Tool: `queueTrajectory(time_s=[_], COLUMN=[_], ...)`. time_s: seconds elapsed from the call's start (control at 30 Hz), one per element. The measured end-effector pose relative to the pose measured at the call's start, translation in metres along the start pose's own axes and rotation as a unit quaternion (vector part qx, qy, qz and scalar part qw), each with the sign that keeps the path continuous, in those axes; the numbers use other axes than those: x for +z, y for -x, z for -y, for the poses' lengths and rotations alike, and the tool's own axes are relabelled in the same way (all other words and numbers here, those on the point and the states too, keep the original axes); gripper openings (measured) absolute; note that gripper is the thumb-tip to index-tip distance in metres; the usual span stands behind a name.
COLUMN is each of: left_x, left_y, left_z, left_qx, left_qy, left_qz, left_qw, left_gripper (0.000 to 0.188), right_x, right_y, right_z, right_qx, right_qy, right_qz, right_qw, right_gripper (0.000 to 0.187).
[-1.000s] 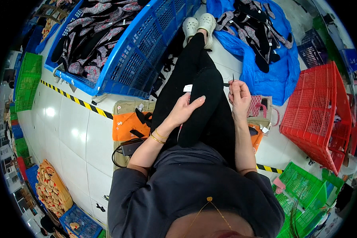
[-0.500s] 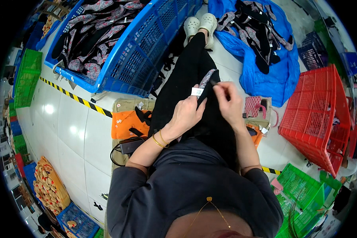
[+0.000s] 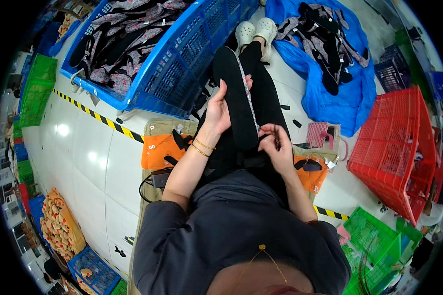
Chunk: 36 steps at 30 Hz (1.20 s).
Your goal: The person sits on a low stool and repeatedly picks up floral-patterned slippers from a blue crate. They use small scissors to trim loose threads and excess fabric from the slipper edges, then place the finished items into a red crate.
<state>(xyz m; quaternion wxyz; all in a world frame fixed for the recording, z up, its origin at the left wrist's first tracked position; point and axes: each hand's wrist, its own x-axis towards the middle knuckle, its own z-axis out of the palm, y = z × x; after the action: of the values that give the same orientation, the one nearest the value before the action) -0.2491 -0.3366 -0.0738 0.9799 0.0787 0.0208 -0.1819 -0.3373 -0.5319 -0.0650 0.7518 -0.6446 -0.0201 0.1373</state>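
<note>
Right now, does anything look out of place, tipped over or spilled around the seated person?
Yes. The red plastic crate lies tipped on its side on the floor. Small black scraps are scattered on the white floor beside the blue sheet.

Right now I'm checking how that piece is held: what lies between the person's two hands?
In the head view, a long black sock-like piece with a patterned edge spans from the left hand to the right hand, over the lap.

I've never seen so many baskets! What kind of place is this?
Probably a workshop or warehouse where clothing items are sorted. A big blue crate holds patterned fabric pieces, more lie on a blue sheet, and yellow-black floor tape marks the work area.
</note>
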Motion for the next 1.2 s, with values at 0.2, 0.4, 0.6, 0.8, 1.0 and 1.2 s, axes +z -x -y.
queueTrajectory(time_s=[0.2, 0.4, 0.6, 0.8, 1.0, 1.2], left_x=[0.006, 0.022, 0.098, 0.013, 0.022, 0.003], left_y=[0.020, 0.071, -0.004, -0.060, -0.053, -0.033], left_z=[0.012, -0.066, -0.255, -0.396, -0.355, -0.350], left_qx=[0.017, -0.256, 0.188, -0.143, -0.323, -0.320], left_qy=[-0.096, -0.513, -0.744, -0.855, -0.809, -0.856], left_qz=[-0.033, -0.035, -0.117, -0.318, -0.275, -0.251], left_qw=[0.995, 0.819, 0.631, 0.383, 0.407, 0.319], left_gripper=[0.060, 0.041, 0.032, 0.055, 0.092, 0.064], right_x=[0.032, -0.026, -0.063, -0.052, -0.067, -0.053], right_y=[0.007, -0.031, -0.110, -0.074, -0.049, -0.069], right_z=[0.017, 0.056, 0.069, 0.005, -0.029, -0.018], right_qx=[-0.013, 0.211, -0.096, 0.054, 0.096, 0.094], right_qy=[0.280, 0.020, -0.153, -0.134, -0.126, -0.118], right_qz=[-0.029, -0.036, -0.258, -0.176, -0.223, -0.218], right_qw=[0.959, 0.977, 0.949, 0.974, 0.962, 0.964], right_gripper=[0.047, 0.053, 0.037, 0.022, 0.017, 0.018])
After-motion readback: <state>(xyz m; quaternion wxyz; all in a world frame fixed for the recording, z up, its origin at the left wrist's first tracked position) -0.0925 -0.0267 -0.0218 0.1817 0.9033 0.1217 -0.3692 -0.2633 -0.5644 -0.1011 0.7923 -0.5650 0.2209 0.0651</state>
